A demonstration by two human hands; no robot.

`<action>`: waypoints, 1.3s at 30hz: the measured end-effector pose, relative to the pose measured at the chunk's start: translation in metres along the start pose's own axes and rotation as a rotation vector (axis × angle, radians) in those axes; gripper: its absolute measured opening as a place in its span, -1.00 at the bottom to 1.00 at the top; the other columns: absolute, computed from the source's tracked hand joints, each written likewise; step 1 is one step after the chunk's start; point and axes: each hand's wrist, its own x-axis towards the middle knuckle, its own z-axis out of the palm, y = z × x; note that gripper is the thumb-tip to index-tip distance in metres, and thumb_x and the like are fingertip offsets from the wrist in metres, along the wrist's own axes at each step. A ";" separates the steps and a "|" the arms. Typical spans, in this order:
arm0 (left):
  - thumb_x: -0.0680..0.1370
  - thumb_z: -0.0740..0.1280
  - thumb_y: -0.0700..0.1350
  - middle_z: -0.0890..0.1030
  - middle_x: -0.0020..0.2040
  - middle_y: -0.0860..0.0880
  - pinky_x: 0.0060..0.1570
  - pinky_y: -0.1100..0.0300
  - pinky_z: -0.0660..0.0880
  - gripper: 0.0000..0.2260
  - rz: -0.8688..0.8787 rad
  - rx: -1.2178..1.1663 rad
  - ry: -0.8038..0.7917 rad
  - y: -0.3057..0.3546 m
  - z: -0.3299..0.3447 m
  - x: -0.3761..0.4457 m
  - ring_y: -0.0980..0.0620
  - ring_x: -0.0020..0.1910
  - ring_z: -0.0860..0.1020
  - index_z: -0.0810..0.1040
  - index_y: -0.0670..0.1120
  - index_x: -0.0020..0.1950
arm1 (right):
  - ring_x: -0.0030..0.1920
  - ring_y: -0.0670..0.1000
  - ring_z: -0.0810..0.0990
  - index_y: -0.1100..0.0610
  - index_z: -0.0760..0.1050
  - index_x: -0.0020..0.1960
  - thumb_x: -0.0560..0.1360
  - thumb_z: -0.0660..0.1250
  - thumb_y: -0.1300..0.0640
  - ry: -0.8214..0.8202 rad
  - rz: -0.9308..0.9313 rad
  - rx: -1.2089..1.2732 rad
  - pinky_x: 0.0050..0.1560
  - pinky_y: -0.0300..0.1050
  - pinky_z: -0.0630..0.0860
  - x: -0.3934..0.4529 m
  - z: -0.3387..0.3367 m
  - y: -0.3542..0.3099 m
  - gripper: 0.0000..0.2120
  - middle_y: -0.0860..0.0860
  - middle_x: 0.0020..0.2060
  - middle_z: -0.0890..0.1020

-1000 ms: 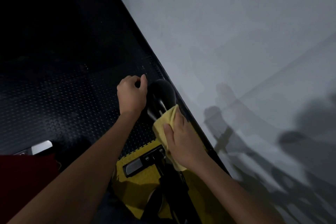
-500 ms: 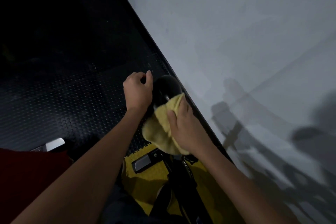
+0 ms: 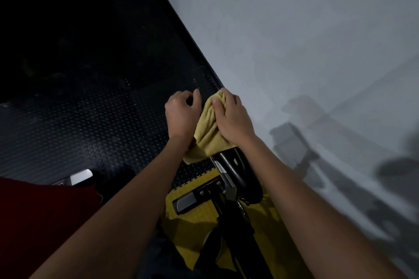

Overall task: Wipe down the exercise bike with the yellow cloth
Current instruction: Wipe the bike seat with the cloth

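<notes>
Dark studded floor mat (image 3: 68, 120) below: right hand (image 3: 231, 118) presses the yellow cloth (image 3: 209, 133) over the bike's saddle (image 3: 238, 174); left hand (image 3: 181, 113), fingers curled, seemingly steadies it. Best wipe firmly, overlapping strokes.

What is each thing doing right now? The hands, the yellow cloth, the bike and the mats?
right hand: on top of the cloth, gripping it against the bike.
left hand: fingers curled, beside the cloth; what it grips is hidden.
yellow cloth: bunched up, draped over the bike part under the right hand.
exercise bike: black, standing on the yellow mat.
yellow mat: flat on the floor.
black floor mat: flat, bumpy, dark.
</notes>
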 end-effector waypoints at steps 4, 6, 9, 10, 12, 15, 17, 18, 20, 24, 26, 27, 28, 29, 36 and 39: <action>0.64 0.29 -0.01 0.49 -0.37 -0.08 -0.37 0.32 0.29 -0.59 -0.028 -0.034 -0.009 -0.001 0.001 -0.003 -0.03 -0.35 0.46 0.49 -0.20 -0.34 | 0.59 0.17 0.05 0.03 -0.25 0.63 0.65 -0.07 -0.24 -0.087 -0.085 -0.084 0.52 0.10 0.21 -0.053 -0.003 0.005 -0.31 0.07 0.62 -0.13; 0.64 0.28 0.00 0.49 -0.36 -0.06 -0.33 0.28 0.35 -0.60 -0.035 -0.042 -0.010 -0.001 0.001 -0.004 0.00 -0.34 0.47 0.49 -0.19 -0.33 | 0.60 0.12 -0.03 0.03 -0.34 0.61 0.66 -0.07 -0.25 -0.135 -0.118 -0.115 0.53 0.03 0.18 -0.088 -0.007 0.007 -0.29 0.01 0.60 -0.28; 0.64 0.29 0.00 0.49 -0.36 -0.03 -0.30 0.24 0.38 -0.61 -0.024 -0.033 -0.009 0.000 0.002 -0.003 0.02 -0.33 0.47 0.49 -0.16 -0.33 | 0.60 0.15 -0.01 0.04 -0.35 0.61 0.66 -0.08 -0.23 -0.148 -0.133 -0.177 0.49 0.02 0.24 -0.103 -0.008 0.009 -0.30 0.01 0.59 -0.32; 0.64 0.29 0.00 0.48 -0.36 -0.03 -0.30 0.26 0.37 -0.61 -0.024 -0.030 -0.006 0.000 0.002 -0.002 0.02 -0.34 0.47 0.48 -0.16 -0.34 | 0.60 0.17 -0.04 0.06 -0.33 0.61 0.66 -0.08 -0.22 -0.140 -0.131 -0.183 0.49 0.04 0.23 -0.096 -0.007 0.007 -0.30 0.02 0.59 -0.32; 0.64 0.29 -0.01 0.47 -0.38 -0.05 -0.33 0.32 0.29 -0.59 -0.024 -0.029 -0.001 -0.001 0.002 -0.002 0.01 -0.35 0.45 0.46 -0.18 -0.35 | 0.60 0.19 -0.08 0.08 -0.26 0.62 0.67 -0.09 -0.20 -0.103 -0.117 -0.184 0.51 0.10 0.17 -0.066 0.000 0.003 -0.33 0.04 0.60 -0.27; 0.64 0.29 -0.01 0.48 -0.38 -0.08 -0.40 0.34 0.25 -0.59 -0.037 -0.034 -0.007 -0.002 0.002 0.000 -0.03 -0.37 0.44 0.48 -0.19 -0.35 | 0.57 0.22 0.07 0.08 0.05 0.61 0.68 -0.06 -0.13 -0.031 -0.128 -0.194 0.51 0.21 0.18 -0.009 0.006 -0.004 -0.44 0.07 0.61 0.05; 0.63 0.30 -0.01 0.48 -0.39 -0.09 -0.42 0.31 0.26 -0.59 -0.039 -0.040 -0.007 -0.004 0.001 0.001 -0.05 -0.37 0.45 0.50 -0.20 -0.34 | 0.47 0.17 0.29 0.05 0.31 0.51 0.68 -0.02 -0.09 -0.005 -0.148 -0.164 0.43 0.19 0.29 0.015 0.005 -0.008 -0.54 0.03 0.51 0.31; 0.63 0.30 -0.01 0.48 -0.39 -0.10 -0.42 0.30 0.27 -0.60 -0.038 -0.047 -0.007 -0.005 0.001 0.002 -0.06 -0.38 0.45 0.51 -0.21 -0.34 | 0.42 0.15 0.36 0.04 0.37 0.46 0.68 0.00 -0.09 0.003 -0.149 -0.133 0.40 0.16 0.32 0.020 0.005 -0.010 -0.56 0.01 0.46 0.38; 0.63 0.31 -0.01 0.49 -0.38 -0.10 -0.41 0.30 0.27 -0.59 -0.041 -0.057 -0.010 -0.005 0.000 0.001 -0.05 -0.39 0.43 0.50 -0.22 -0.35 | 0.44 0.13 0.33 0.03 0.33 0.50 0.68 0.00 -0.10 0.015 -0.127 -0.080 0.43 0.12 0.28 0.014 0.006 -0.008 -0.55 0.00 0.48 0.35; 0.64 0.28 0.00 0.49 -0.35 -0.09 -0.40 0.28 0.32 -0.59 -0.056 -0.066 -0.025 -0.002 0.000 -0.002 -0.02 -0.36 0.45 0.49 -0.21 -0.33 | 0.58 0.09 0.06 0.04 -0.12 0.64 0.68 -0.05 -0.15 -0.026 -0.126 -0.055 0.53 0.08 0.17 -0.048 0.000 0.001 -0.39 0.02 0.62 -0.07; 0.65 0.28 0.00 0.49 -0.36 -0.06 -0.38 0.26 0.35 -0.59 -0.066 -0.081 -0.028 -0.002 0.000 -0.002 -0.03 -0.35 0.46 0.48 -0.19 -0.34 | 0.52 0.08 0.22 -0.03 -0.29 0.62 0.67 -0.09 -0.19 -0.136 -0.050 -0.024 0.37 -0.05 0.38 -0.088 -0.010 0.007 -0.36 -0.05 0.62 -0.17; 0.65 0.28 0.00 0.48 -0.36 -0.05 -0.37 0.25 0.37 -0.59 -0.071 -0.087 -0.031 -0.002 0.001 -0.002 -0.02 -0.34 0.47 0.47 -0.18 -0.34 | 0.42 0.06 0.38 -0.05 -0.33 0.61 0.67 -0.11 -0.21 -0.182 -0.013 -0.038 0.20 -0.17 0.45 -0.107 -0.016 0.009 -0.36 -0.05 0.62 -0.13; 0.65 0.28 0.00 0.48 -0.36 -0.05 -0.34 0.25 0.37 -0.59 -0.074 -0.092 -0.034 -0.002 0.001 -0.002 -0.02 -0.34 0.47 0.46 -0.18 -0.35 | 0.31 0.01 0.48 -0.06 -0.34 0.61 0.66 -0.13 -0.22 -0.208 0.007 -0.060 0.10 -0.26 0.45 -0.122 -0.021 0.010 -0.35 -0.05 0.62 -0.06; 0.65 0.28 -0.01 0.48 -0.36 -0.05 -0.31 0.25 0.37 -0.59 -0.074 -0.095 -0.035 -0.002 0.001 -0.003 -0.01 -0.34 0.46 0.46 -0.18 -0.35 | 0.31 -0.02 0.48 -0.05 -0.33 0.61 0.65 -0.13 -0.23 -0.213 0.013 -0.072 0.12 -0.31 0.42 -0.132 -0.023 0.012 -0.35 -0.05 0.62 -0.02; 0.64 0.28 -0.01 0.46 -0.37 -0.03 -0.30 0.22 0.35 -0.59 -0.051 -0.069 -0.021 -0.001 0.000 0.000 0.01 -0.34 0.45 0.45 -0.16 -0.36 | 0.57 0.16 0.13 0.11 -0.20 0.63 0.67 -0.09 -0.16 -0.050 -0.014 -0.076 0.49 0.06 0.27 -0.046 0.000 -0.004 -0.35 0.10 0.62 -0.09; 0.64 0.28 -0.01 0.46 -0.38 -0.04 -0.32 0.23 0.30 -0.59 -0.052 -0.077 -0.020 -0.002 -0.001 0.001 0.02 -0.36 0.43 0.46 -0.17 -0.37 | 0.53 0.18 0.21 0.14 0.08 0.60 0.70 -0.06 -0.08 0.045 -0.041 -0.096 0.50 0.13 0.24 0.004 0.006 -0.014 -0.47 0.14 0.57 0.17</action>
